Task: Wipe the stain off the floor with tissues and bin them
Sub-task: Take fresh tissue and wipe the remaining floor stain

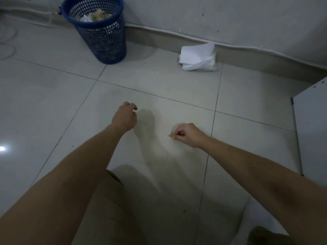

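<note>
The right hand (185,134) is curled into a loose fist low over the floor (53,96), its fingertips pinching a small scrap of stained tissue (171,135) that pokes out on the thumb side; whether the scrap touches the tiles cannot be told. The left hand (124,116) hangs just to the left of it and a little farther forward, fingers bent and half curled, holding nothing. A faint yellowish stain (159,138) shows on the tile between and below the 2 hands. Well ahead of the right hand, against the base of the wall (230,18), lies a stack of clean white tissues (197,56). Farther ahead and left of the left hand stands a blue mesh bin (100,38), with crumpled used tissues (93,16) inside.
</note>
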`<state>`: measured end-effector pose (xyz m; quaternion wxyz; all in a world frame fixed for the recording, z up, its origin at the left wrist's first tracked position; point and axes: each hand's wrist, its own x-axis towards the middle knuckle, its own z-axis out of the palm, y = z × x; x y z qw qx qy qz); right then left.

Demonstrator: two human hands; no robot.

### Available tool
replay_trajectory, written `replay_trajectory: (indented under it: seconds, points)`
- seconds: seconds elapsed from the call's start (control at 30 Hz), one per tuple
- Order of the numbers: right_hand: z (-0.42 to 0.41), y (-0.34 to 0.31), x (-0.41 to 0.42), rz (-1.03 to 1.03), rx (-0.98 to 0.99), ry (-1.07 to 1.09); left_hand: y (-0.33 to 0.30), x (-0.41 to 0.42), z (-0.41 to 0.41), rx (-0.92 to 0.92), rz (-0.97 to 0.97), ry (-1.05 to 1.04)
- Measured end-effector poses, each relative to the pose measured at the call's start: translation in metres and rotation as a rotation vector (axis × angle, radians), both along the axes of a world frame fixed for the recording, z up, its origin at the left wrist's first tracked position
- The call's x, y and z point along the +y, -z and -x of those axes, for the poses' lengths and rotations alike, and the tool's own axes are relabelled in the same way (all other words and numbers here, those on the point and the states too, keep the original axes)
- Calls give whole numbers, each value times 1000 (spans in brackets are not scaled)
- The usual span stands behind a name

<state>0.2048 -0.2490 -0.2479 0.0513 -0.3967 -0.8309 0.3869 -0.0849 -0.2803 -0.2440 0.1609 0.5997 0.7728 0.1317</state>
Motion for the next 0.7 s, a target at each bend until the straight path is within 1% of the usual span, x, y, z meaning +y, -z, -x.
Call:
replay_trajectory:
  seconds: [0.13,0.23,0.3,0.4,0.47,0.53,0.63,0.7]
  points:
    - [9,18,-34,-171,52,-406,11,-7,-5,46,124,89]
    - [17,33,-54,-257,102,-657,19,-12,-2,69,125,133]
    - [20,39,-61,-270,139,-760,22,-14,0,72,119,133]
    - [26,45,-68,-251,149,-763,24,-15,1,73,112,123]
    - [35,50,-75,-277,161,-733,24,-15,3,76,102,124]
    - [49,51,-84,-255,143,-688,25,-14,6,78,96,125]
    - [78,53,-96,-300,142,-697,26,-16,8,85,93,124]
    - [94,52,-102,-297,78,-653,27,-18,9,86,89,123]
